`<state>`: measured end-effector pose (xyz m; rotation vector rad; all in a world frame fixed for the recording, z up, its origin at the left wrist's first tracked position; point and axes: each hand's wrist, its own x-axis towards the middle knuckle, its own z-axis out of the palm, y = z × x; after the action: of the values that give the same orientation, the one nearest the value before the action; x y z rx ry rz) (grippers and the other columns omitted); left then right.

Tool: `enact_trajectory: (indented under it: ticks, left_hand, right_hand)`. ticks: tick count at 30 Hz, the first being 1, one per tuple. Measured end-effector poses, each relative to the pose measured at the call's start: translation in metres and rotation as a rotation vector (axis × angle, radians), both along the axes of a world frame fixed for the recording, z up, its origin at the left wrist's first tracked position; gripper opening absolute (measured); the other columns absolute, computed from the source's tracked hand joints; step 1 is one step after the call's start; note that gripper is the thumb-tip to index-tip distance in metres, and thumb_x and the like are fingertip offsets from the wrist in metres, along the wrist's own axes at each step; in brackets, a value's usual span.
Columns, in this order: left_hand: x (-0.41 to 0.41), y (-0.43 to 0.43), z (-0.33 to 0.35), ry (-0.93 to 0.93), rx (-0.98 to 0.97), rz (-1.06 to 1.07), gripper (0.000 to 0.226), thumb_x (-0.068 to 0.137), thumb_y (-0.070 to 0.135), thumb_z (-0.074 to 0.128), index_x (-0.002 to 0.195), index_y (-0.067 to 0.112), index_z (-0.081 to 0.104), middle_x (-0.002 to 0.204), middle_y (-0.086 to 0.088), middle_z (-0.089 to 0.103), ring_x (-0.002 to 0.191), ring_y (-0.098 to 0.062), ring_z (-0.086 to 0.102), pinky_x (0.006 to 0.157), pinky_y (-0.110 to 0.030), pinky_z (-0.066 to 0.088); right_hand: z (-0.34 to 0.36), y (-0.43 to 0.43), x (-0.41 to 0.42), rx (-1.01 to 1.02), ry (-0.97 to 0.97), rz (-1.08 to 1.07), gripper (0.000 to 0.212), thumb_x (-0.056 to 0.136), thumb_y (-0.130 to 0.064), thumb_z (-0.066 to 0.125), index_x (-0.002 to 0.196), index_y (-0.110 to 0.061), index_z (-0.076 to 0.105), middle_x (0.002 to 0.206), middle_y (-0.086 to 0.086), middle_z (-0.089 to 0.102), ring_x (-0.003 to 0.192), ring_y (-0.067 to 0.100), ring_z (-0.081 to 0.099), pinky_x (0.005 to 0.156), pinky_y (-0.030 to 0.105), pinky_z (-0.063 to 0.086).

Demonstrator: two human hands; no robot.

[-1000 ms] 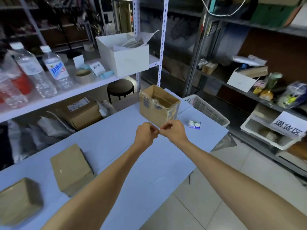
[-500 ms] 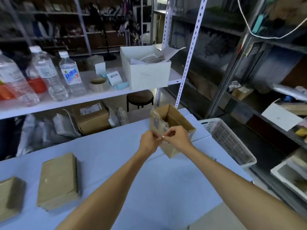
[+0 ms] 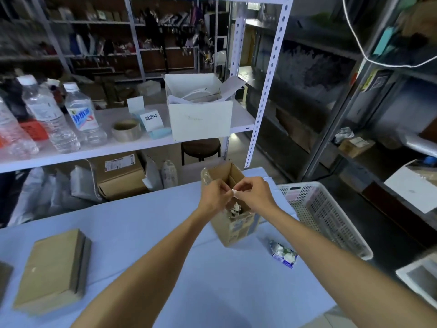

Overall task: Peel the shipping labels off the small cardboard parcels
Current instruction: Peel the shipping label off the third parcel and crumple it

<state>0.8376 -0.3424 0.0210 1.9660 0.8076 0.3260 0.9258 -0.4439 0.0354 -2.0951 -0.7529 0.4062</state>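
Two bare arms reach up from the bottom of the frame and meet in the middle. The left hand (image 3: 214, 197) and the right hand (image 3: 254, 195) are almost touching, and both pinch a small white scrap (image 3: 234, 192) between their fingertips. I think it is a bit of label, but it is too small to be sure.

The hands are right over an open cardboard box (image 3: 230, 209) that stands on the blue table (image 3: 146, 223). Down inside it sits a little heap of crumpled white bits. Its front side has blue and white stickers on it.

The table has lots of bare room in the middle and toward the bottom of the frame. Its right edge drops away to the floor at the lower right. A white plastic basket (image 3: 324, 214) sits just off that edge — I cannot see what is in it. A crumpled blue and white wad (image 3: 283, 255) lies on the table near the box, between the box and the basket.

At the lower left lies a flat brown parcel (image 3: 53, 268), well apart from the hands. Another parcel (image 3: 3, 278) peeks in at the left edge.

Behind the table a white shelf (image 3: 118, 147) holds water bottles (image 3: 80, 114), a tape roll (image 3: 126, 130) and an open white box (image 3: 201, 114) with white things in it — papers, maybe.
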Motion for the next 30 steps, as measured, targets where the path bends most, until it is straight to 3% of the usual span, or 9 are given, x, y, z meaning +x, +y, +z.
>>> enact_trajectory:
  ticks: [5,7,11,15,18,21,23,27,30]
  left_hand:
    - [0.015,0.014,-0.001,0.117,0.143,-0.032,0.004,0.089,0.018,0.056,0.087,0.016,0.059,0.083,-0.004,0.068,0.077,-0.022,0.060,0.061,-0.026,0.043]
    - [0.018,0.019,0.000,0.178,0.232,-0.091,0.014,0.089,0.014,0.052,0.094,0.016,0.065,0.089,-0.003,0.068,0.077,-0.019,0.055,0.061,-0.024,0.037]
    - [0.023,0.029,0.005,0.277,0.397,-0.199,0.024,0.087,0.012,0.050,0.103,0.016,0.068,0.102,-0.007,0.068,0.088,-0.025,0.060,0.069,-0.028,0.041]
    - [0.026,0.036,0.008,0.318,0.475,-0.227,0.015,0.086,0.014,0.050,0.092,0.012,0.064,0.096,-0.012,0.066,0.088,-0.032,0.061,0.065,-0.030,0.040]
    - [0.026,0.037,0.013,0.330,0.511,-0.232,0.010,0.086,0.012,0.049,0.078,0.012,0.054,0.088,-0.011,0.063,0.075,-0.027,0.053,0.061,-0.030,0.036]
    - [0.025,0.036,0.017,0.341,0.531,-0.228,0.011,0.084,0.009,0.049,0.074,0.011,0.053,0.079,-0.008,0.058,0.071,-0.025,0.051,0.059,-0.029,0.033]
    - [0.024,0.039,0.016,0.342,0.534,-0.223,0.009,0.084,0.010,0.049,0.083,0.009,0.058,0.087,-0.012,0.064,0.076,-0.028,0.056,0.059,-0.029,0.036]
    - [0.021,0.041,0.016,0.343,0.506,-0.195,0.028,0.087,0.011,0.049,0.113,0.006,0.059,0.106,-0.016,0.064,0.080,-0.029,0.057,0.062,-0.031,0.041]
    - [0.022,0.042,0.013,0.347,0.509,-0.186,0.031,0.088,0.011,0.050,0.117,0.006,0.057,0.109,-0.017,0.062,0.082,-0.031,0.057,0.062,-0.033,0.042]
  right_hand:
    - [-0.007,0.019,0.014,-0.028,-0.058,-0.018,0.010,0.075,-0.005,0.075,0.082,-0.012,0.072,0.080,0.004,0.071,0.078,0.016,0.067,0.073,0.030,0.058]
    - [-0.006,0.026,0.017,-0.079,-0.122,-0.001,0.015,0.074,-0.001,0.069,0.079,-0.015,0.072,0.079,0.001,0.069,0.079,0.016,0.065,0.075,0.033,0.057]
    - [-0.005,0.035,0.025,-0.191,-0.224,0.039,0.022,0.078,0.002,0.062,0.082,-0.016,0.074,0.093,0.005,0.072,0.093,0.022,0.064,0.084,0.039,0.056]
    - [-0.011,0.041,0.034,-0.221,-0.252,0.106,0.017,0.085,-0.003,0.059,0.086,-0.011,0.074,0.095,0.008,0.072,0.094,0.025,0.064,0.083,0.040,0.055]
    - [-0.018,0.042,0.037,-0.238,-0.279,0.145,0.020,0.092,-0.008,0.053,0.087,-0.008,0.072,0.093,0.011,0.069,0.093,0.028,0.062,0.080,0.043,0.054]
    - [-0.022,0.038,0.040,-0.247,-0.288,0.133,0.014,0.089,-0.004,0.059,0.087,-0.011,0.071,0.095,0.009,0.068,0.092,0.026,0.063,0.079,0.041,0.056]
    - [-0.024,0.036,0.041,-0.235,-0.291,0.137,0.015,0.084,0.000,0.064,0.089,-0.012,0.071,0.097,0.009,0.069,0.092,0.025,0.064,0.080,0.038,0.056]
    - [-0.026,0.035,0.041,-0.218,-0.285,0.127,0.014,0.081,0.000,0.069,0.087,-0.012,0.072,0.094,0.008,0.071,0.090,0.024,0.065,0.078,0.035,0.056]
    - [-0.026,0.036,0.040,-0.207,-0.279,0.113,0.008,0.083,-0.004,0.070,0.085,-0.012,0.073,0.093,0.008,0.072,0.089,0.024,0.065,0.077,0.034,0.054]
